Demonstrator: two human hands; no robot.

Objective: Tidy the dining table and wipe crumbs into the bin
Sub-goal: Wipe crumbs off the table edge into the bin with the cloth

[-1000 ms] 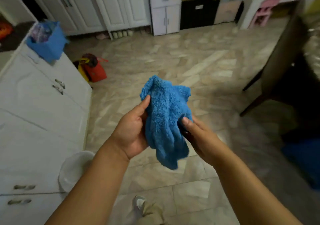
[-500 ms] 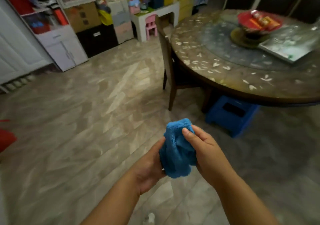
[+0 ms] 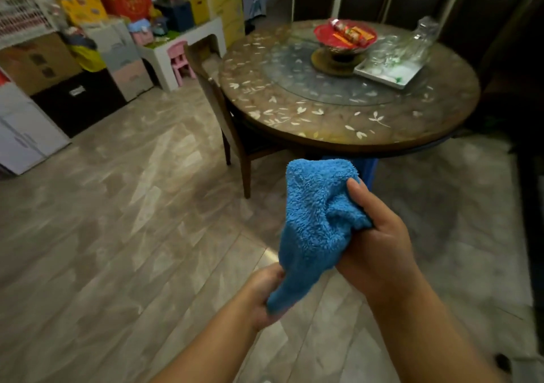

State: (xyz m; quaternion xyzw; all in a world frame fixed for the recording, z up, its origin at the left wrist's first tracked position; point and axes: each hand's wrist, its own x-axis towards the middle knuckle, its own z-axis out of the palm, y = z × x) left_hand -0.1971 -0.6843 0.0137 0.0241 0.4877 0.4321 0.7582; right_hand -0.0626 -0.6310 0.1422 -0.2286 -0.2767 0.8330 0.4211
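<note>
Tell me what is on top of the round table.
On the round table: a red tray of snacks on a stand, and a white tray holding clear glassware. Crumbs cannot be made out.

The blue cloth [image 3: 316, 223], earlier bunched between both hands, is now drawn out longer. Its top is gripped by the right hand [image 3: 379, 250], while its lower tail is held by the left hand [image 3: 262, 294], now lowered beneath the right.

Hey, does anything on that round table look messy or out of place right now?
Nothing looks spilled or broken. The round table carries a red dish of packets and a white tray with clear glassware, all upright. Any crumbs are too small to make out.
</note>
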